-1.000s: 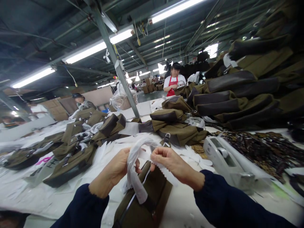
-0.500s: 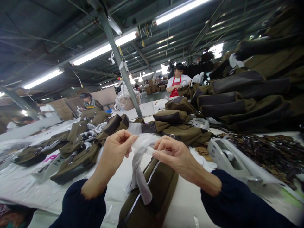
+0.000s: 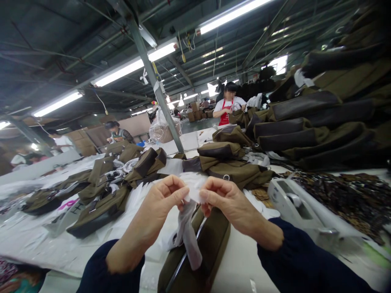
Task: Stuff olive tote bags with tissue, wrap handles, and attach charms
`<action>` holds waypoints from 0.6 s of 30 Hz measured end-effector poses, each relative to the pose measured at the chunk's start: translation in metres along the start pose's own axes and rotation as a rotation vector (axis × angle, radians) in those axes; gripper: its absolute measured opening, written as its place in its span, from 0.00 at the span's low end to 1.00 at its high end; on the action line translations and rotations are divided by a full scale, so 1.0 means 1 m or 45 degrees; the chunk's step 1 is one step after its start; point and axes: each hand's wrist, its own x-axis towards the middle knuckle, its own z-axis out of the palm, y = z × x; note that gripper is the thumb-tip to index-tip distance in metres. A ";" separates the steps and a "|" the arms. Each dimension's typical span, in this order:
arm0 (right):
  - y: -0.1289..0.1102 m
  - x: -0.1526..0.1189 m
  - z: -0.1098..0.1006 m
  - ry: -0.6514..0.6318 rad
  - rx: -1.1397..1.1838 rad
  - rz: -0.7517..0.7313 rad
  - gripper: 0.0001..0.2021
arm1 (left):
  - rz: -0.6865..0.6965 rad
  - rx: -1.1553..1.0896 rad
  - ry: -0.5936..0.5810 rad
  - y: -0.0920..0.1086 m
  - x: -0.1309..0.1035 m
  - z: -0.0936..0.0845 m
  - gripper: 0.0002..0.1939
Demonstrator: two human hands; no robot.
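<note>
In front of me an olive-green bag (image 3: 210,240) with a long zipper lies on the white table. Its handle (image 3: 191,240) is wrapped in thin white paper and arches up from the bag. My left hand (image 3: 171,194) pinches the left side of a white wrapping sheet (image 3: 194,188) between thumb and fingers. On the other side my right hand (image 3: 220,197) pinches the same sheet. The two hands are close together at the top of the handle, and the fingers hide part of it.
Olive bags (image 3: 97,211) lie along the table at left, with a tall bag pile (image 3: 317,130) at right. A grey tape dispenser (image 3: 293,203) stands near dark brown pieces (image 3: 345,199). A metal post (image 3: 159,89) rises behind. A person in a red apron (image 3: 225,116) works across the table.
My left hand has moved right and slightly down, nearer my right hand. The white sheet is now between both hands' fingertips, and the wrapped handle has shifted a little to the right.
</note>
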 end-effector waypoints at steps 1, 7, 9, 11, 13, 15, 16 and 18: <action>-0.002 -0.002 0.001 0.025 -0.059 0.013 0.10 | 0.004 0.028 0.005 0.001 0.000 0.002 0.09; -0.005 -0.013 0.008 0.294 -0.332 -0.007 0.12 | 0.013 0.093 0.049 0.005 0.000 0.014 0.11; -0.004 -0.015 0.009 0.360 -0.376 -0.022 0.12 | 0.021 0.107 0.057 0.006 0.000 0.016 0.11; -0.002 -0.017 0.011 0.404 -0.442 -0.051 0.11 | 0.024 0.132 0.063 0.007 -0.001 0.017 0.11; -0.001 -0.019 0.012 0.428 -0.526 -0.091 0.10 | 0.024 0.162 0.078 0.009 -0.002 0.018 0.10; 0.000 -0.020 0.015 0.435 -0.586 -0.130 0.10 | 0.032 0.193 0.096 0.010 -0.003 0.020 0.10; 0.001 -0.020 0.016 0.430 -0.611 -0.147 0.10 | 0.039 0.203 0.106 0.010 -0.003 0.021 0.10; 0.002 -0.020 0.018 0.403 -0.662 -0.172 0.11 | 0.046 0.217 0.117 0.010 -0.004 0.022 0.10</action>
